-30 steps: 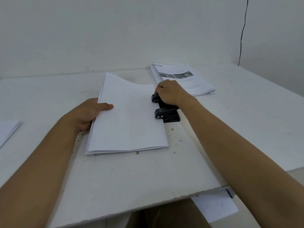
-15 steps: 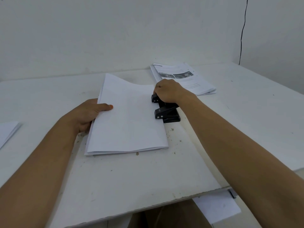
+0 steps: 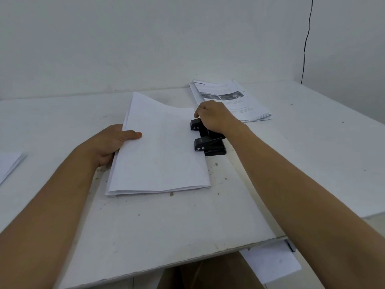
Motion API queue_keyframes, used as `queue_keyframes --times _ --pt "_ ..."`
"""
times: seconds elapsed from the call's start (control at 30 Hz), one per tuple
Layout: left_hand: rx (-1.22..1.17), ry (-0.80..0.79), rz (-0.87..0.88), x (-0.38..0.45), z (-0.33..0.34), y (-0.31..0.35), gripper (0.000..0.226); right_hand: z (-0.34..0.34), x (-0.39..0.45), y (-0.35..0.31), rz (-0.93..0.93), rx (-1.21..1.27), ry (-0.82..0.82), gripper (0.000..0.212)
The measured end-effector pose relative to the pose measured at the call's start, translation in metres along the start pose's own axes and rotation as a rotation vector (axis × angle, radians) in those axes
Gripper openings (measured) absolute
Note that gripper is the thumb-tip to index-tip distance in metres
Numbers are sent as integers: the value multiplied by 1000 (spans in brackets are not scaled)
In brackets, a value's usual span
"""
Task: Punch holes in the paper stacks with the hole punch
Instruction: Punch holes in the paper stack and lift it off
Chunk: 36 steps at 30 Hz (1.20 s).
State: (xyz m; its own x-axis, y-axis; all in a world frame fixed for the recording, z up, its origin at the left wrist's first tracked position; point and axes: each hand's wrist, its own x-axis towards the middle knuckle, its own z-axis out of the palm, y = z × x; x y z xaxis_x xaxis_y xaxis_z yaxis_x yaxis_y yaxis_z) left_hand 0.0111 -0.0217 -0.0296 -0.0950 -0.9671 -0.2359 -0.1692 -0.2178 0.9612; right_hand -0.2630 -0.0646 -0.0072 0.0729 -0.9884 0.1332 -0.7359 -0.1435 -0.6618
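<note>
A white table (image 3: 312, 155) carries everything, its top scuffed and dotted with small brown specks (image 3: 216, 164) near the middle. Behind it stands a plain white wall (image 3: 145, 42), and a thin black cable (image 3: 306, 38) hangs down the wall at the right. Below the table's near edge a white sheet (image 3: 270, 263) sticks out, with a dark clip-like piece (image 3: 290, 246) beside it.
</note>
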Motion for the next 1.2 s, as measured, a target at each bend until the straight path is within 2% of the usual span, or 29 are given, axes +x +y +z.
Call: queue_keyframes --times 0.33,0.6,0.73,0.87,1.1,1.2 --pt "2 -13 -10 0 0 1 22 0 1 2 -22 -14 34 36" --pt "2 -21 -10 0 -1 1 24 -1 3 -3 -1 -157 -36 39" --pt "9 -4 -6 0 -1 0 23 -1 1 -1 -2 -96 -14 38" --pt "9 4 -7 0 -1 0 21 1 -1 0 -17 -95 31 38" --pt "9 16 -8 0 0 0 29 8 2 8 -31 -336 178 35" --pt "7 14 -2 2 -2 -3 25 19 1 23 35 -253 308 29"
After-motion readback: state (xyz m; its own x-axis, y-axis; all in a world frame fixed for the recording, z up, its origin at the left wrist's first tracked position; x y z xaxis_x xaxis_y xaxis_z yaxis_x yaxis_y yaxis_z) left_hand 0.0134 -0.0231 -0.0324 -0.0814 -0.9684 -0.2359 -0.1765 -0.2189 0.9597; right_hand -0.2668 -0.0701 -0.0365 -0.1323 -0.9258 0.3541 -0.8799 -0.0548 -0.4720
